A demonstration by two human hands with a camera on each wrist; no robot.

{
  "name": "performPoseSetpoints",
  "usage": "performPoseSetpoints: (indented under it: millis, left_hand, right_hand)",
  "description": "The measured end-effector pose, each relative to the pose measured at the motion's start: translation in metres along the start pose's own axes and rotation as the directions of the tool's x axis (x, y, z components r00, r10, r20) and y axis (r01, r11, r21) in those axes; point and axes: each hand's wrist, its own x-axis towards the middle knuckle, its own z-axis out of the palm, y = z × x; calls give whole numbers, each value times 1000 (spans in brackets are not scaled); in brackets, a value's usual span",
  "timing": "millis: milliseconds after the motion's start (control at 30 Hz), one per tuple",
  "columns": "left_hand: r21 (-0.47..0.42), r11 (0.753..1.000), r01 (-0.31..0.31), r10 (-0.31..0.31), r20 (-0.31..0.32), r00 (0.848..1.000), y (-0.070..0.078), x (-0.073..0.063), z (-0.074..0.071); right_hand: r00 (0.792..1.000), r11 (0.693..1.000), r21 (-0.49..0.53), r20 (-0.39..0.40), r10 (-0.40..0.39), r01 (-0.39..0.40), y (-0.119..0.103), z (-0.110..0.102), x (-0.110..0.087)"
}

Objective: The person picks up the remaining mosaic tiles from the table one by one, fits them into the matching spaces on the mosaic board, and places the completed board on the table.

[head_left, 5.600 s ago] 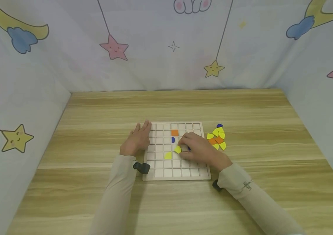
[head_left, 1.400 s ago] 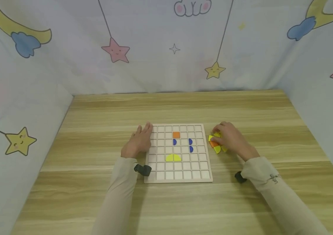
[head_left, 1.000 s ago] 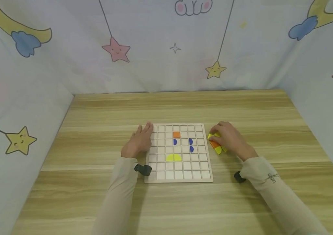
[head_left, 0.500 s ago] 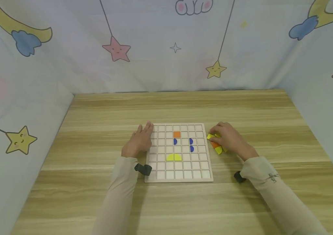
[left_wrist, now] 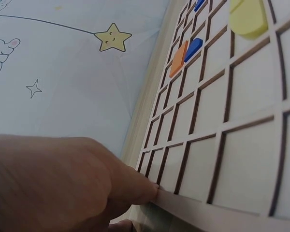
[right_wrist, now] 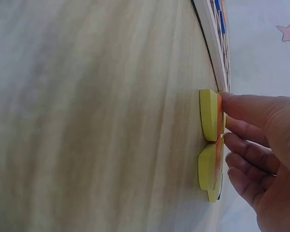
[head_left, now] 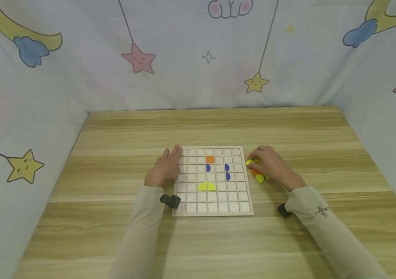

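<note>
The wooden grid board (head_left: pixel 212 214) lies on the table, with my left hand (head_left: pixel 164 168) resting along its left edge, fingers extended. In the left wrist view a finger of the left hand (left_wrist: pixel 72 179) presses on the board's frame. Right of the board, my right hand (head_left: pixel 272 164) is at the pile of tiles, its thumb and fingertips pinching a yellow rounded tile (head_left: pixel 249 162). Below the thumb lie an orange tile (head_left: pixel 255 172) and another yellow tile (head_left: pixel 260 178); the hand hides part of the pile. Yellow tiles (right_wrist: pixel 209 116) also show beside the fingertips in the right wrist view.
On the board sit an orange square (head_left: pixel 210 159), three blue half-round tiles (head_left: pixel 208 168) and two yellow quarter-round tiles (head_left: pixel 206 187) side by side. A cloth (head_left: pixel 191 89) printed with stars closes off the table's back and sides.
The right hand has left the board for the pile. The yellow tile it held earlier now sits beside the other yellow one. In the last second the pinched tile has shifted slightly; the left hand stays.
</note>
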Motion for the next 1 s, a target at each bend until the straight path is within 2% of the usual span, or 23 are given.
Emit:
performPoseSetpoints:
  millis: [233,500,667,1000]
  left_hand:
    - [0,1000,-4,4,-2,1000,0,0,1]
    - [-8,1000,-2,2,2,1000,-1,1,0]
    - [-5,1000,-1,1,7,1000,-1,1,0]
    - [4,1000,0,0,8,1000,0,0,0]
  right_hand:
    - [996,1000,-21,-80,-23,21,-2,0,-5]
    - [986,1000,10,-167,-17,19,-22,1,-11]
    - [983,998,43,-180,-29,38,-39,2,-14]
    - [987,995,82,-156,-37,51,-67,6,-18]
